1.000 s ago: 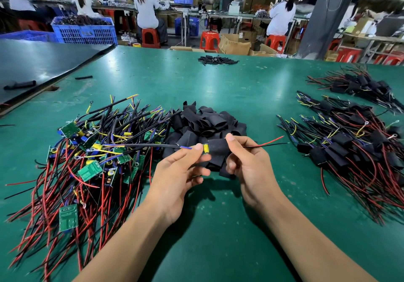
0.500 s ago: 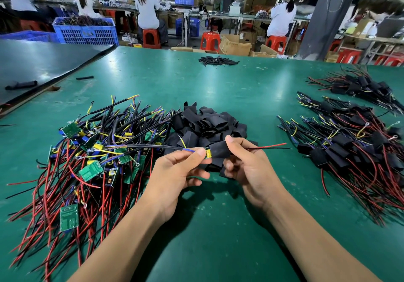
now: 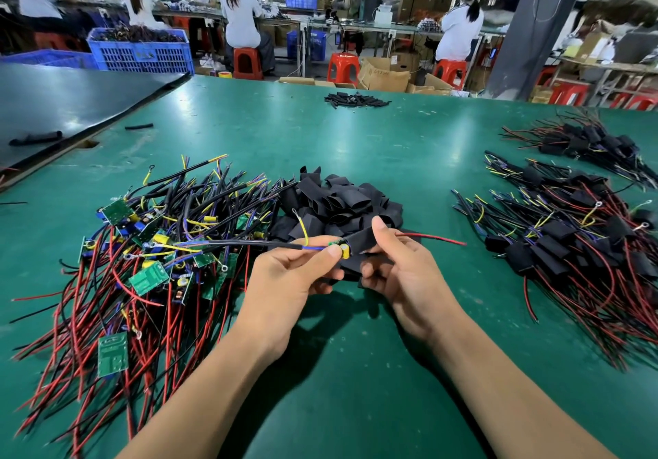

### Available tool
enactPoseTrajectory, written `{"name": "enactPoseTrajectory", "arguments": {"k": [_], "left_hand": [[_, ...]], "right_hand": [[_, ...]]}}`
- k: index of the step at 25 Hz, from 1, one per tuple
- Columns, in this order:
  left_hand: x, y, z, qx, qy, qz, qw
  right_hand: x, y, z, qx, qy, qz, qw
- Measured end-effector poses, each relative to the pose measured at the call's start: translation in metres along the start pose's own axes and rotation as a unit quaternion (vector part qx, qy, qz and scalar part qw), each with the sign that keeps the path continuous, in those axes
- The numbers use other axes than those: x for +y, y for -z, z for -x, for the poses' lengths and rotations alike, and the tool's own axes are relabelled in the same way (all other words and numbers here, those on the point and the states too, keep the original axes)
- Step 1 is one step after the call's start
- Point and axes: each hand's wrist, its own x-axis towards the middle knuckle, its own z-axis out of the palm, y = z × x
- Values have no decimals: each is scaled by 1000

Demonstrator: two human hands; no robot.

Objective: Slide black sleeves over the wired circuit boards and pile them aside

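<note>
Wired circuit boards (image 3: 142, 262) heaped bare on left of green table (image 3: 356, 405); sleeved pile (image 3: 569, 245) on right, well apart; loose black sleeves (image 3: 338, 198) mounded between. Beyond: workshop, seated workers (image 3: 242, 17) on red stools (image 3: 247, 63), blue crate (image 3: 142, 50), cardboard box (image 3: 384, 74) with print too small to read. Left hand (image 3: 285, 287) pinching held board (image 3: 343, 249) at its wire end; right hand (image 3: 402, 273) gripping held sleeve (image 3: 363, 241), partly over board.

A black sleeve (image 3: 363, 241) was held in the right hand (image 3: 402, 273) over the green table (image 3: 356, 387). A wired board (image 3: 342, 249) was pinched by the left hand (image 3: 285, 280), and its end was tucked inside the sleeve.
</note>
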Motion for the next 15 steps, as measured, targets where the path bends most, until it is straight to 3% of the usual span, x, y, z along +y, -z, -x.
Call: {"name": "enactPoseTrajectory", "arguments": {"k": [4,8,12,15], "left_hand": [[-4,-4,2,12,-60,-61,996],[-4,-6,2,44,-64,-88,993],[4,-8,0,41,83,102,990],[8,-6,-2,23,166,158,973]], "right_hand": [[2,-3,1,13,5,-1,1000],[3,-8,4,18,-16,-24,999],[4,-13,7,-13,7,-52,999],[2,-11,8,-52,29,-67,996]]}}
